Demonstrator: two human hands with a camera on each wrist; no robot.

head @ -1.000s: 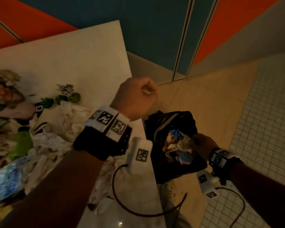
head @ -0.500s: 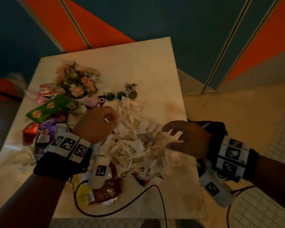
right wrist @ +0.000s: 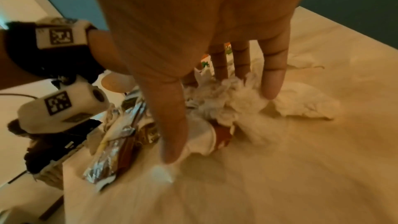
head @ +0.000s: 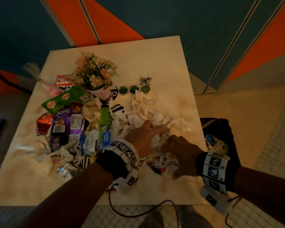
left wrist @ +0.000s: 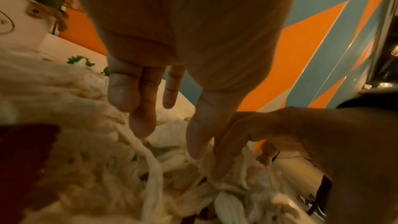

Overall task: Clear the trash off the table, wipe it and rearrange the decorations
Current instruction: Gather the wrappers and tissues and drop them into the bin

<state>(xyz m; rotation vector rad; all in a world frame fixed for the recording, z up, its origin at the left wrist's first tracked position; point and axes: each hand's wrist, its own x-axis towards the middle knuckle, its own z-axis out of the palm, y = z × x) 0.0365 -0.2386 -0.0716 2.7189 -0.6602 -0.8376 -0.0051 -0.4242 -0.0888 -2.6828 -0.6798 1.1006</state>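
Observation:
A heap of crumpled white paper covers the middle of the white table, with snack wrappers piled to its left. My left hand reaches into the paper with straight fingers that touch the strips. Just to its right, my right hand claws down over a wad of paper, fingers and thumb curled around it. At the back stand a flower pot, three small green ornaments and a little figurine.
A black trash bag with wrappers inside stands open on the floor past the table's right edge. A foil wrapper lies by my right thumb. Cables hang from both wrist cameras over the near edge. Orange and blue wall panels rise behind the table.
Both hands came from the trash bag back over the table. The left fist opened and reached into the paper; the right hand dropped onto the pile and curled over a wad.

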